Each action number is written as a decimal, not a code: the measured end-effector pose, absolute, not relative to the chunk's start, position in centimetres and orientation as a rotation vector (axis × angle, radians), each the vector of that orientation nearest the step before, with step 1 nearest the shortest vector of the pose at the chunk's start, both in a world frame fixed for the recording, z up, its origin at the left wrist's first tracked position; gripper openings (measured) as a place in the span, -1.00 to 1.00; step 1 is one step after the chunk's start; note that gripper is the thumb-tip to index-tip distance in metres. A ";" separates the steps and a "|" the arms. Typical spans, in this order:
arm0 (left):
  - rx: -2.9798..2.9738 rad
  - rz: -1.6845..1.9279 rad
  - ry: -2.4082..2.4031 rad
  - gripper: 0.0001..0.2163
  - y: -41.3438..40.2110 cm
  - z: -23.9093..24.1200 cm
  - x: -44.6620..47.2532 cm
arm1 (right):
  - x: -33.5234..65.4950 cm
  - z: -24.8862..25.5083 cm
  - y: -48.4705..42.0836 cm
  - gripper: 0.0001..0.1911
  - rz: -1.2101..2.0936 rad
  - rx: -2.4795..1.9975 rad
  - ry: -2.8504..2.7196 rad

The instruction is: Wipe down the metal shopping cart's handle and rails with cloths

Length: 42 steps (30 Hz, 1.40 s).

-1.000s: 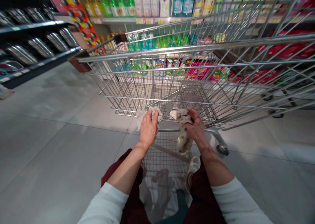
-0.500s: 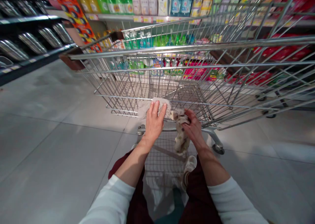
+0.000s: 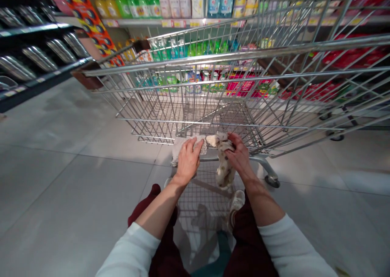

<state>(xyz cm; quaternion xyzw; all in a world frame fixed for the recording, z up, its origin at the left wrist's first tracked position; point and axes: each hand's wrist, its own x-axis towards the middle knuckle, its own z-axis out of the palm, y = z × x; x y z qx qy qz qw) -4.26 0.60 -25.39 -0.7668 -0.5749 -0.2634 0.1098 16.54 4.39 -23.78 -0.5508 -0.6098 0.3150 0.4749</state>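
Observation:
A wire shopping cart stands in front of me on a grey tiled floor. My left hand presses a white cloth against the cart's lower near bar, fingers curled over it. My right hand is closed on a stained, spotted rag that hangs down from the same bar. The two cloths nearly touch at the bar's middle. Below the basket is the cart's wire bottom rack, between my knees in dark red trousers.
Shelves of soap and detergent bottles run behind the cart. A dark shelf with metal pans is on the left. Red packages fill shelves at the right. A cart wheel sits by my right hand. Open floor lies left.
My left hand slid its white cloth right along the bar, toward the right hand, then drew back slightly. The right hand stayed gripping the hanging rag. The view shifted a little.

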 end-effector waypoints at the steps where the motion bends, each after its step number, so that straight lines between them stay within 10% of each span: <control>1: -2.231 -0.887 -1.620 -0.43 0.7 -25.1 -4.2 | 16.5 -23.8 4.4 -0.37 0.764 -1.343 -1.487; 42: -2.420 -0.939 -1.773 -0.44 1.0 -24.4 -2.4 | 15.9 -24.1 3.5 -0.40 0.596 -1.323 -1.645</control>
